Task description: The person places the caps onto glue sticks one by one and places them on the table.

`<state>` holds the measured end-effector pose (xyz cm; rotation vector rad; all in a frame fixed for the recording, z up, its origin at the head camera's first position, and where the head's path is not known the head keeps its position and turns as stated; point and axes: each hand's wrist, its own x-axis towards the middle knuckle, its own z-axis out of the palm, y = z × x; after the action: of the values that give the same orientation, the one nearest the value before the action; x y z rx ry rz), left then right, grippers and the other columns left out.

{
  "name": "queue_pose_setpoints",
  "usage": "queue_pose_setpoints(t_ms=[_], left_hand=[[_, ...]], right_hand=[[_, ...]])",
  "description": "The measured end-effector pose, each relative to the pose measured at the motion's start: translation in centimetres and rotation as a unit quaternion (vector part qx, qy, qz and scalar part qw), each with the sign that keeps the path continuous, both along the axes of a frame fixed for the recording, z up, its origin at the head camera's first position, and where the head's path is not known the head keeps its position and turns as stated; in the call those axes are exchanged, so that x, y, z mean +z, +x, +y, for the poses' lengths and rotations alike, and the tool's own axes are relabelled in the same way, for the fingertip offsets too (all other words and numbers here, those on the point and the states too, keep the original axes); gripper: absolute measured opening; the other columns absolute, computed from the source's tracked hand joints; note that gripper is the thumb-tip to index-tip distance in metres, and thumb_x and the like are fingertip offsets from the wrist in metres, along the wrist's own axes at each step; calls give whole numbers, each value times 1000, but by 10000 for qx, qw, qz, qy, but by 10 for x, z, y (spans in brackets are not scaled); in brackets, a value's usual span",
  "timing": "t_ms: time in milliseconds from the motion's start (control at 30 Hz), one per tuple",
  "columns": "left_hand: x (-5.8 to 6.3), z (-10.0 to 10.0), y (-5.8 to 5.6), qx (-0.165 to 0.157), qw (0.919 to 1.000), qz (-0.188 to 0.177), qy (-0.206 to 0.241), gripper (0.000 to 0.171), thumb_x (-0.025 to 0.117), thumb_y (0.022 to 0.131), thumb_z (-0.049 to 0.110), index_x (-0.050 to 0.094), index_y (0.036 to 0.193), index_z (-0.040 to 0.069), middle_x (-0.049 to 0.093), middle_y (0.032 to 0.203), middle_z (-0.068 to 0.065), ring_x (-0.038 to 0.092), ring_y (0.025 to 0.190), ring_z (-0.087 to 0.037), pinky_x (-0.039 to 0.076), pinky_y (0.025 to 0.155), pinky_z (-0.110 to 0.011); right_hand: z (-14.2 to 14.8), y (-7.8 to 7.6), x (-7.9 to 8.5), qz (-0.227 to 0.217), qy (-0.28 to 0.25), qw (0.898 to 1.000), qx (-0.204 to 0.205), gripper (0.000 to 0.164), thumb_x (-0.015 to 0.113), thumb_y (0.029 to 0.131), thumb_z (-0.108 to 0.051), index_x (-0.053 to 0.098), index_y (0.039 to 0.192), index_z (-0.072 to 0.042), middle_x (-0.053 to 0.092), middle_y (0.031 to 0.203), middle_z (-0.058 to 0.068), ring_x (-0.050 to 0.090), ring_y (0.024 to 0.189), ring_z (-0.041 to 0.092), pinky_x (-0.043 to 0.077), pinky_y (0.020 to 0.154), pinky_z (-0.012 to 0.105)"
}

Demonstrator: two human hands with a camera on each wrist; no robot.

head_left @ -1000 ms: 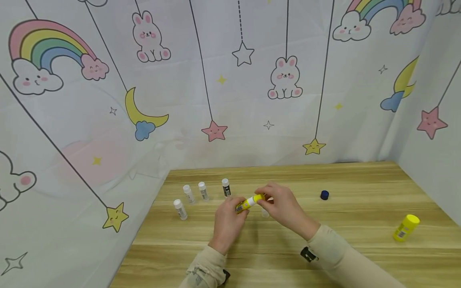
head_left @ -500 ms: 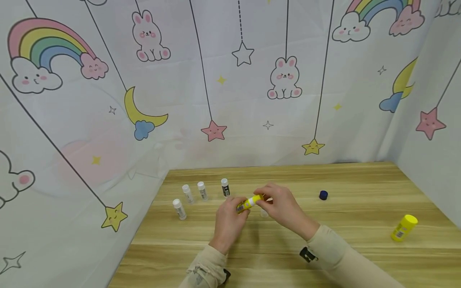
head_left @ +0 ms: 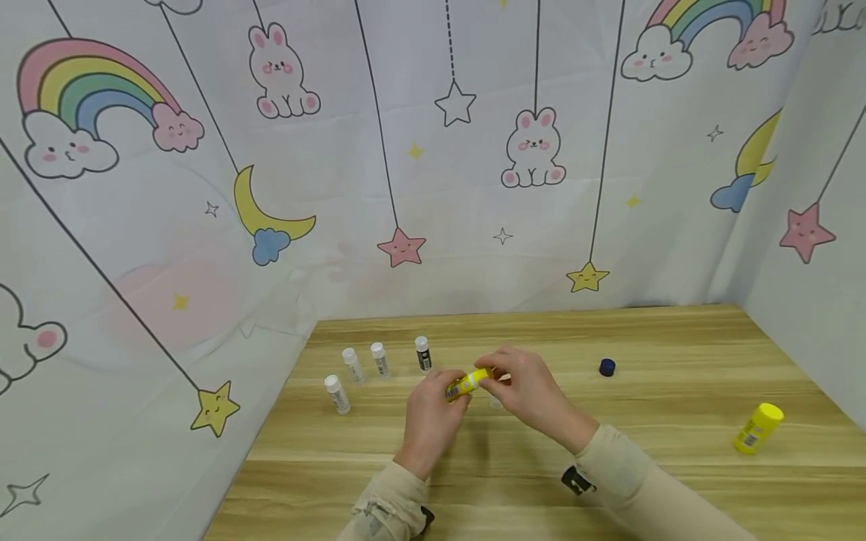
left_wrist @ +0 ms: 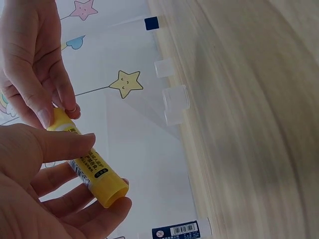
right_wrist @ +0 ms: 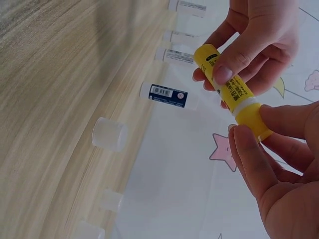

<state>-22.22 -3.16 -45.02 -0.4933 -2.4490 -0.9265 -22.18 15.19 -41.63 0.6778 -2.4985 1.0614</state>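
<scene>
My left hand (head_left: pixel 431 421) holds the labelled body of a yellow glue stick (right_wrist: pixel 232 92) above the middle of the table, thumb on one side and fingers on the other. At the stick's far end, the thumb and fingers of my right hand (head_left: pixel 534 391) pinch its yellow cap (right_wrist: pixel 252 119). A narrow white band shows between cap and body in the right wrist view. Below the hands stands a translucent cap (right_wrist: pixel 109 134), mostly hidden by my right hand in the head view.
Several white-capped glue sticks stand at the left of the wooden table (head_left: pixel 541 481), one with a dark label (head_left: pixel 423 354). A dark blue cap (head_left: pixel 607 367) lies toward the back right. A larger yellow glue stick (head_left: pixel 758 428) stands at the right. Patterned cloth (head_left: pixel 338 188) hangs behind.
The yellow cap has come closer to the glue stick's body, and the white band between them has narrowed. Both hands keep nearly the same place.
</scene>
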Motion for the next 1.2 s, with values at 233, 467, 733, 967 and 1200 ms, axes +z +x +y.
queue_pose_setpoints(t_ms=[233,467,733,967,1200], left_hand=[[-1,1,0,-37,9999,158,-18,29,87,78,8,75,104,10,70,96,-3,66,82,-18,55,71,-37],[0,2,1,-92,9997,211,-92,27,87,78,9,76,103,10,68,91,-1,66,79,-16,55,71,-36],[1,4,2,-128,9995,234,-147,28,88,77,10,77,102,10,68,89,-1,65,77,-16,55,70,-35],[1,6,1,-142,9988,389,-263,30,90,76,10,77,102,9,70,91,-1,67,78,-16,56,70,-34],[5,9,4,-134,9973,621,-362,30,89,76,11,77,103,8,69,89,-3,66,74,-15,56,66,-33]], right_hand=[[0,1,-2,9,23,10000,-16,22,79,88,-8,76,109,-13,67,98,-7,63,80,4,56,68,19],[0,1,0,-3,74,10000,-34,20,79,88,-9,76,107,-14,66,97,-7,62,79,3,55,69,18],[1,1,-1,-98,68,9999,-54,21,79,88,-10,77,108,-14,67,98,-8,62,79,3,55,69,18],[3,4,1,-69,41,9999,-81,22,79,88,-9,76,110,-13,68,98,-7,63,79,4,55,69,19],[4,4,5,114,93,9999,-76,22,80,87,-7,77,108,-12,68,95,-7,61,77,5,55,67,18]])
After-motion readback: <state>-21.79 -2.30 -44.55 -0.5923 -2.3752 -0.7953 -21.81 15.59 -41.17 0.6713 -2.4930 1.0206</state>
